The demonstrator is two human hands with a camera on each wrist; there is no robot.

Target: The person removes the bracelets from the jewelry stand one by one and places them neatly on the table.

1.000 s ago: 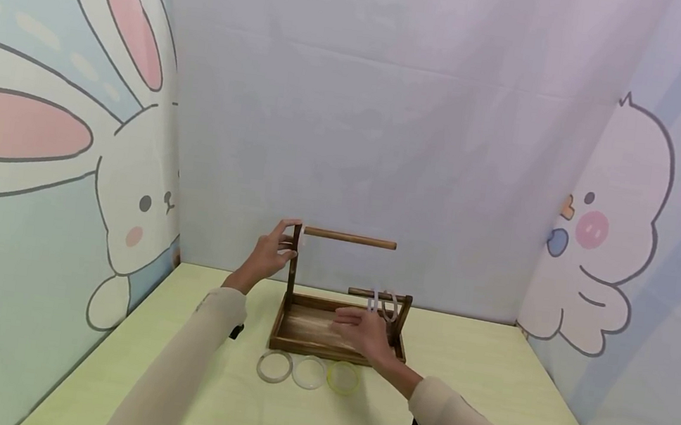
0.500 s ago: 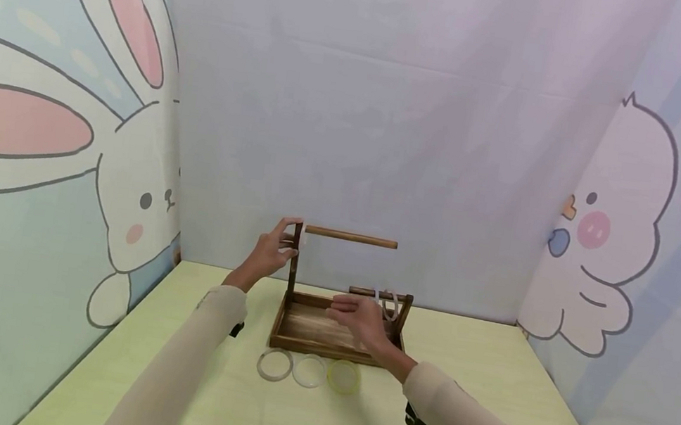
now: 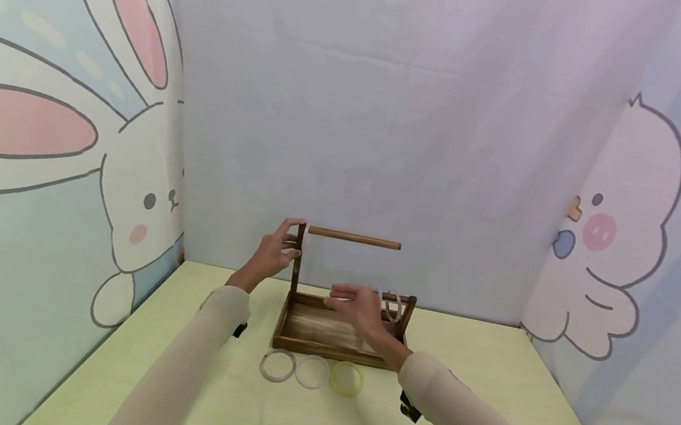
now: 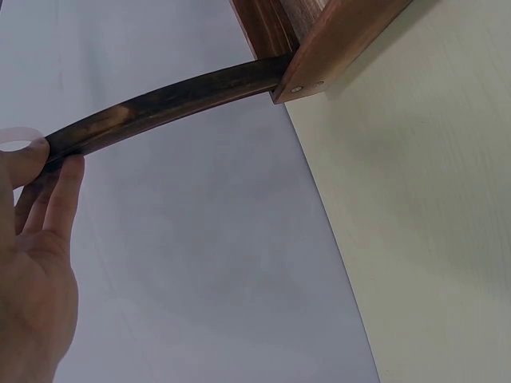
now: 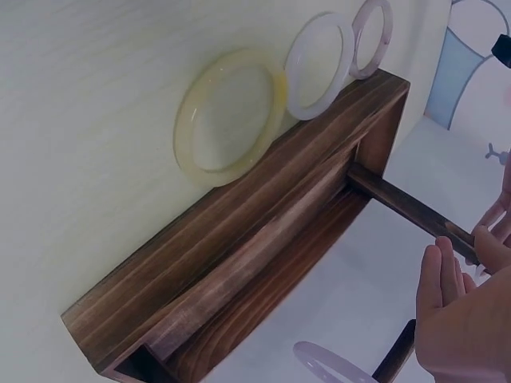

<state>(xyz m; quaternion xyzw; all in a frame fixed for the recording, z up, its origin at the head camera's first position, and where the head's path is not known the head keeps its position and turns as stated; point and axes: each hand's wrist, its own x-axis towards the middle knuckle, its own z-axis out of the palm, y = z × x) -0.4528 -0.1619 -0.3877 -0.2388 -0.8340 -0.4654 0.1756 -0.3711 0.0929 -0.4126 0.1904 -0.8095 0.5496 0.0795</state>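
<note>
My left hand grips the top of the tall post of a dark wooden bangle stand, thumb and fingers on either side of it. Close to those fingers, a pale bangle sits at the post's upper end. My right hand, fingers straight and close together, hovers above the stand's tray, left of the lower bar, and no held thing shows. A pinkish bangle hangs on that bar; a lilac bangle also hangs there, mostly hidden behind the right hand in the head view.
Along the stand's front edge lie a greyish bangle, a white bangle and a yellow bangle on the pale table. The upper bar reaches rightward from the tall post. Printed curtains enclose the back and sides.
My right hand has moved up and slightly left, away from the lower bar's front. The left hand has kept its grip on the post.
</note>
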